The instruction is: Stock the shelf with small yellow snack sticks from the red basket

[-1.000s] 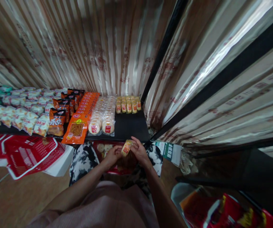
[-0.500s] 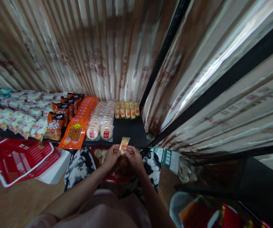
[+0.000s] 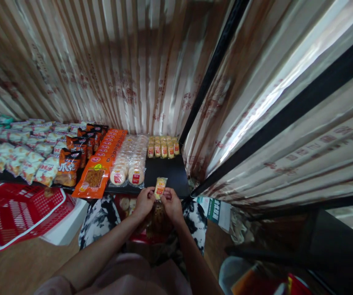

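A small yellow snack packet (image 3: 160, 187), now raised upright, is pinched between both hands' fingers (image 3: 151, 197) (contents seemingly cake).

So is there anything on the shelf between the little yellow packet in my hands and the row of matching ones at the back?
Nothing visible: the yellow packet sits at the shelf's front edge, and bare black shelf runs to the back row.

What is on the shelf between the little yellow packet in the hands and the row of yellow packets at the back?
In the head view, only bare black shelf lies between the held yellow packet and the back row of yellow packets.
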`<state>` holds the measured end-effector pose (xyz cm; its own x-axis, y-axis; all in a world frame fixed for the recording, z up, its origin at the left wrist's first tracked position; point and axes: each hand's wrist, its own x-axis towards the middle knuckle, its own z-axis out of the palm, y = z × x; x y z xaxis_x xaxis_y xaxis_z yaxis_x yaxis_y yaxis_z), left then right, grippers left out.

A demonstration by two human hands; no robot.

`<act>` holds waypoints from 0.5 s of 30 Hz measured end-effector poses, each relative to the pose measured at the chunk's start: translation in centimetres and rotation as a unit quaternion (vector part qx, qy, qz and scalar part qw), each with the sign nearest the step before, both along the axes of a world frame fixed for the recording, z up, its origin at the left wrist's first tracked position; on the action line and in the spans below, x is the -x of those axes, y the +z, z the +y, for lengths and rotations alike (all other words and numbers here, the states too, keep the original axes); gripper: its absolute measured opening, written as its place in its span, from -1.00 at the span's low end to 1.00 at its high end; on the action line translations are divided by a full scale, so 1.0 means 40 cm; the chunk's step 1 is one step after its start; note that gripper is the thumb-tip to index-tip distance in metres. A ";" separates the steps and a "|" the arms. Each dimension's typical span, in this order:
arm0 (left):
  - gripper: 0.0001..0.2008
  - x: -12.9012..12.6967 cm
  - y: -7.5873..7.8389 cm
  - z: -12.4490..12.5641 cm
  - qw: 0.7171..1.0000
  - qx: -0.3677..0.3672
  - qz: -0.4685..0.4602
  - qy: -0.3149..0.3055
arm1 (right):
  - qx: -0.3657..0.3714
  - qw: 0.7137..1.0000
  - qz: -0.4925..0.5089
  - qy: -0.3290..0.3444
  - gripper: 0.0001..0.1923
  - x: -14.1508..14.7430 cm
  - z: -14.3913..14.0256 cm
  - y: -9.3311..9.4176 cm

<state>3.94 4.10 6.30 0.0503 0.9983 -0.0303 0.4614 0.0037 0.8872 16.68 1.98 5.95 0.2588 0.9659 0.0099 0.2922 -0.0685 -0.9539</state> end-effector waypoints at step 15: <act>-0.72 -0.049 0.004 0.041 0.999 0.012 -0.032 -0.011 | -0.011 0.997 -0.069 -0.037 -0.81 -0.021 0.047 0.012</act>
<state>5.89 5.75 6.45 0.0740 0.9960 -0.0502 0.4034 0.0161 0.9149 17.53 3.84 6.41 0.3232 0.9437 0.0706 0.4151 -0.0743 -0.9067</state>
